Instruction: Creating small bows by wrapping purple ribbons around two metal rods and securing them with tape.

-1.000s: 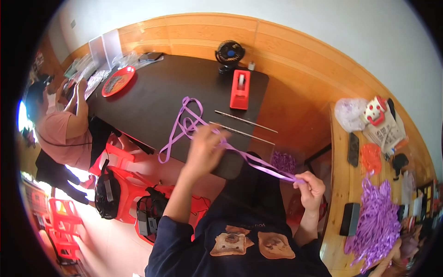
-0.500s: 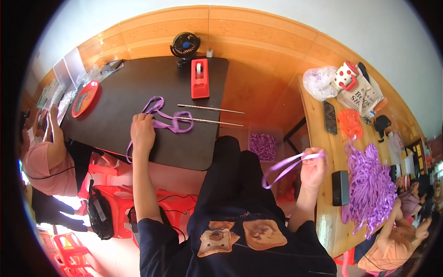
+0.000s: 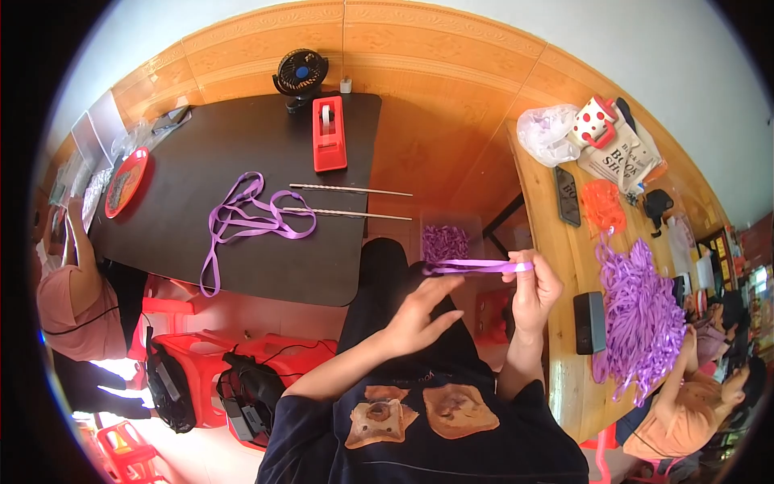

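My right hand pinches a doubled purple ribbon loop between thumb and fingers, in front of my body. The loop stretches leftward from the pinch. Just below its free end is my left hand, thumb apart from the outstretched fingers and nothing held in it. On the dark table, purple ribbons lie in loose loops. Two thin patterned sticks lie there side by side, their ends jutting past the table's right edge. One ribbon loop lies across the left end of the nearer stick.
A red tape dispenser, a small black fan and a red plate stand on the dark table. The wooden table at right bears a purple ribbon heap and a black box. A bin sits between. People are at both sides.
My left hand has left the ribbons on the dark table and come right, to the held loop. My right hand has shifted slightly; its loop now lies flatter and more level.
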`<control>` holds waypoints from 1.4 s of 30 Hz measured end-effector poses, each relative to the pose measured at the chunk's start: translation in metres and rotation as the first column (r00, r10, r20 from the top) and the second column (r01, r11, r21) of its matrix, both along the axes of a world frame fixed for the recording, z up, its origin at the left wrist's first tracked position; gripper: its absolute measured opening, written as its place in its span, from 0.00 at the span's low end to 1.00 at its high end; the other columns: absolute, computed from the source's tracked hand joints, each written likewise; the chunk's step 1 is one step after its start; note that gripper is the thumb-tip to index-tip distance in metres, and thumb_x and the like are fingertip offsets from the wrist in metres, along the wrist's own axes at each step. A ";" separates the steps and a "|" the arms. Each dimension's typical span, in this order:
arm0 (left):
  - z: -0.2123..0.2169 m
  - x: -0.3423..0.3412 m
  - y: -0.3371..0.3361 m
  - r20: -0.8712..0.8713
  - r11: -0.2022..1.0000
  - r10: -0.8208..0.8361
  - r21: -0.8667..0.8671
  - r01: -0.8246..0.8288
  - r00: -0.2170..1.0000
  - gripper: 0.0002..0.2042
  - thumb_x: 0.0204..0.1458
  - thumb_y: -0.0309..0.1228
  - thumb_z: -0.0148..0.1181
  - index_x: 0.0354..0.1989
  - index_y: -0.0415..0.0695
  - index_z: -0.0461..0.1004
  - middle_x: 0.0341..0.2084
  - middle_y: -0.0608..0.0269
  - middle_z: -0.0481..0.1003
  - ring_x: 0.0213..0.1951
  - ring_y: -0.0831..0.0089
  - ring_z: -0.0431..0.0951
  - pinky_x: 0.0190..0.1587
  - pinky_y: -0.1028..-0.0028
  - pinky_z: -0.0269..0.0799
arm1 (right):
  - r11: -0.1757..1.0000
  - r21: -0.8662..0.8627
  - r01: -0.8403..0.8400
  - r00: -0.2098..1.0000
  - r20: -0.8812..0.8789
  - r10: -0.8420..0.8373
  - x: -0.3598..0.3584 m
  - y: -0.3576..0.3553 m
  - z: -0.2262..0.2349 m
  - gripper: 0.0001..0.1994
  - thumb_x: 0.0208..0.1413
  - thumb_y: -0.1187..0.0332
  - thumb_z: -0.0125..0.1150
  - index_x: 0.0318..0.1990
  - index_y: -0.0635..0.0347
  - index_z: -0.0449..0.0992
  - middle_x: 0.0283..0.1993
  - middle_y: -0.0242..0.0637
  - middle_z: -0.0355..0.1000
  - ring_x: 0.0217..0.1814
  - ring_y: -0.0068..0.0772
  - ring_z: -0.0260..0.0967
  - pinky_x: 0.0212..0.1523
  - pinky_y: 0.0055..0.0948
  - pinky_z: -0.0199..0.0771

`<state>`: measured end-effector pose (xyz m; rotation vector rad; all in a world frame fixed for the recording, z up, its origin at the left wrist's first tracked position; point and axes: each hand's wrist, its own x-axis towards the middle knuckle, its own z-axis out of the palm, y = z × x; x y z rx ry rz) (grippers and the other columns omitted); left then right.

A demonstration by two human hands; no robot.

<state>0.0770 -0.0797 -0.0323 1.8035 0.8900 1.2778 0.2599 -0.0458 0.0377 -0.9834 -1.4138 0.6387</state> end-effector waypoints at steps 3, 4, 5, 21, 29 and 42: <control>-0.040 0.021 0.018 -0.179 0.940 0.291 0.234 -0.246 0.940 0.23 0.43 0.21 0.65 0.51 0.37 0.69 0.45 0.48 0.71 0.46 0.51 0.71 0.47 0.64 0.69 | 0.999 0.031 0.034 0.999 0.030 -0.035 -0.005 -0.001 0.008 0.10 0.63 0.70 0.54 0.36 0.71 0.76 0.26 0.32 0.70 0.23 0.17 0.65 0.24 0.16 0.64; -0.053 0.022 0.020 -0.180 0.941 0.290 0.235 -0.245 0.940 0.23 0.43 0.21 0.65 0.51 0.37 0.69 0.45 0.48 0.71 0.46 0.51 0.71 0.47 0.64 0.69 | 0.999 0.031 0.035 0.999 0.029 -0.036 -0.004 -0.001 0.009 0.10 0.63 0.70 0.54 0.36 0.71 0.76 0.26 0.32 0.70 0.23 0.17 0.65 0.24 0.16 0.64; -0.066 0.021 0.019 -0.138 0.920 0.331 0.267 -0.287 0.933 0.22 0.42 0.22 0.66 0.49 0.38 0.69 0.44 0.49 0.71 0.45 0.51 0.71 0.47 0.63 0.69 | 0.999 0.049 0.023 0.998 0.057 -0.026 -0.002 0.000 0.009 0.10 0.62 0.70 0.54 0.35 0.71 0.76 0.25 0.32 0.70 0.22 0.17 0.65 0.23 0.16 0.63; -0.060 -0.025 0.024 0.610 0.595 -0.238 -0.524 0.609 0.756 0.09 0.59 0.27 0.53 0.34 0.35 0.78 0.29 0.55 0.79 0.29 0.70 0.80 0.37 0.74 0.76 | 0.926 -0.371 0.075 0.997 0.034 -0.067 0.029 0.073 -0.045 0.23 0.63 0.54 0.52 0.26 0.66 0.78 0.13 0.27 0.63 0.15 0.16 0.58 0.18 0.21 0.52; -0.073 -0.051 0.012 0.705 0.535 -0.005 -0.597 0.597 0.709 0.12 0.62 0.31 0.50 0.45 0.35 0.74 0.33 0.55 0.78 0.25 0.74 0.76 0.29 0.79 0.74 | 0.781 -0.614 -0.111 0.962 -0.264 -0.071 0.026 0.112 -0.150 0.15 0.58 0.57 0.59 0.31 0.63 0.78 0.19 0.32 0.70 0.17 0.22 0.65 0.16 0.22 0.58; -0.022 -0.034 0.044 0.663 0.528 0.079 -0.661 0.533 0.744 0.26 0.65 0.48 0.38 0.46 0.33 0.72 0.24 0.60 0.73 0.18 0.75 0.68 0.19 0.81 0.59 | 0.689 -0.313 -0.654 0.744 -0.102 0.660 -0.025 0.053 -0.099 0.19 0.46 0.88 0.57 0.47 0.65 0.74 0.36 0.28 0.73 0.29 0.14 0.65 0.31 0.17 0.65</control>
